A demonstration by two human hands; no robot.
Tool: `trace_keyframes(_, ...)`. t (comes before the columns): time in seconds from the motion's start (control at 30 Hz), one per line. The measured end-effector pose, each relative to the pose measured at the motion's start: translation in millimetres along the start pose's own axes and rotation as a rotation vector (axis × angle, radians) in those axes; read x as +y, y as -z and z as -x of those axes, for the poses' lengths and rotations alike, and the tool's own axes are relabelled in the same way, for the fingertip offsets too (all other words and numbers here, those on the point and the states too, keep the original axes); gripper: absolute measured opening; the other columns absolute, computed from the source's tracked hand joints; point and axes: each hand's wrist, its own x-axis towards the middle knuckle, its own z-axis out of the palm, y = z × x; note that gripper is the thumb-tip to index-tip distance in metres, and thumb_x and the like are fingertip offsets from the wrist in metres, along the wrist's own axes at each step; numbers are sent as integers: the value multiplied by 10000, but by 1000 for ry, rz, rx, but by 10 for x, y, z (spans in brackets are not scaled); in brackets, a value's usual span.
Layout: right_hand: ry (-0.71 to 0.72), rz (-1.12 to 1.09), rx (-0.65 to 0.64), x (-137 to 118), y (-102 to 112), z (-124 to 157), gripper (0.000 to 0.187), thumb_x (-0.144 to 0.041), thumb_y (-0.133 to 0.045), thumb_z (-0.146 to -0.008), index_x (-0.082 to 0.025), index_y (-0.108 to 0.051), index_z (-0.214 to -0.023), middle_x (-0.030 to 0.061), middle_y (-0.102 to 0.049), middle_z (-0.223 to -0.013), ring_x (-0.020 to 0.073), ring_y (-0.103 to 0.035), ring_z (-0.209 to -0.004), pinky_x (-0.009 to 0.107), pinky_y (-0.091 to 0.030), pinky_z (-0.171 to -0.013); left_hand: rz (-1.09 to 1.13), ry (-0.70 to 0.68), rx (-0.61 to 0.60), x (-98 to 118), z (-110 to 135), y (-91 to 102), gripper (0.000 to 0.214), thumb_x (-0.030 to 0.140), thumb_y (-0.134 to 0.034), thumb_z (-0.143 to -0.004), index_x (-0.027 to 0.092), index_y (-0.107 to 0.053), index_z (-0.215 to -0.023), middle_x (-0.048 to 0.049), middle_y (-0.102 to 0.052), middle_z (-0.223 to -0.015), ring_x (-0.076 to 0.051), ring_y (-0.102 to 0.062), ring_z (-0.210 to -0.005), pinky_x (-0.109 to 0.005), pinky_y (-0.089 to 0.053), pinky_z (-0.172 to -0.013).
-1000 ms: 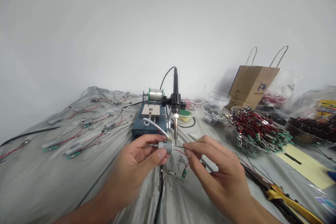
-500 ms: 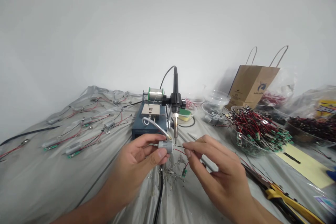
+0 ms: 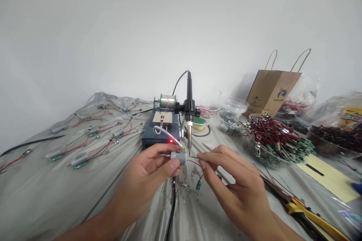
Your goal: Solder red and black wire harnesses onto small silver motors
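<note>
My left hand grips a small grey motor between thumb and fingers, its terminal end facing right. Close to that end is the tip of a soldering iron, fixed upright in a stand. A curved solder feed tube ends at the same spot. My right hand pinches a thin black wire whose end meets the motor's terminal side by the iron tip. A red wire also runs from there, and a small green circuit board hangs below.
Behind my hands stands a blue soldering station with a solder spool. Wired motors lie at left. On the right are a tub of wired boards, a paper bag, yellow-handled pliers and a bowl of motors.
A red light now glows on the front of the soldering station. Both hands, the motor and the wire stay practically in place.
</note>
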Motion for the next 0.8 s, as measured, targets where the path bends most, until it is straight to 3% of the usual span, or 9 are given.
trace_keyframes(0.8, 3, 4, -6, -5, 1, -6, 200, -67, -616, -958, -196, -739, -1050, 19, -645, -788, 172, -614, -713, 327, -463, -648, 29, -9, 3, 15, -13, -16, 208, 290, -860, -837, 226, -796, -1024, 7, -812, -815, -140, -747, -797, -218, -632, -774)
